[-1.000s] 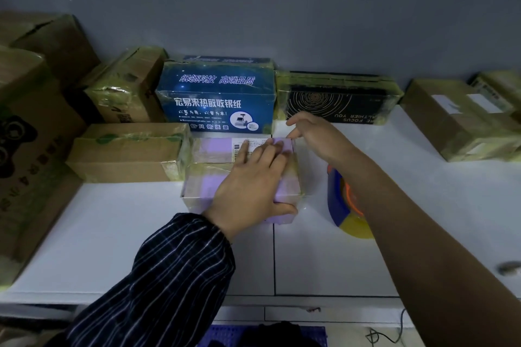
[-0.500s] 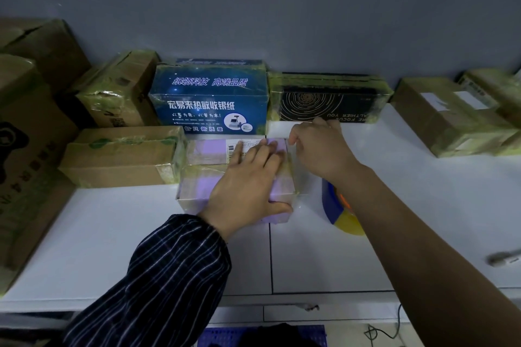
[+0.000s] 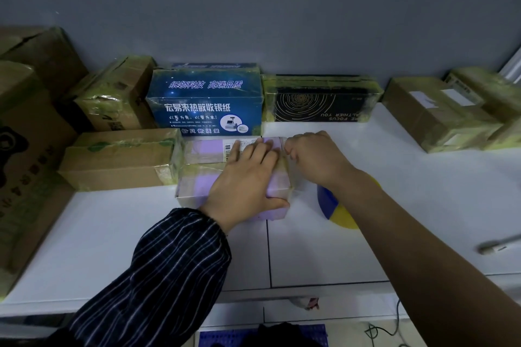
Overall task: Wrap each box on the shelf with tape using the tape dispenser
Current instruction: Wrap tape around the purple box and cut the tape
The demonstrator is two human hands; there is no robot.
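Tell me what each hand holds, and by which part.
Left hand presses flat on top of the purple box, thumb on its near face. Right hand curls at its far right edge; whether it grips cannot be told.

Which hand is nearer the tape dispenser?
Right. The right hand is at the right edge of the purple box, just behind the dispenser, its forearm crossing over it. The left hand lies flat on the box, further left.

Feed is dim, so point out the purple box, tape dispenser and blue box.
purple box (image 3: 198,186), head view, bare left top
tape dispenser (image 3: 329,204), head view, blue side
blue box (image 3: 205,101), head view, printed front
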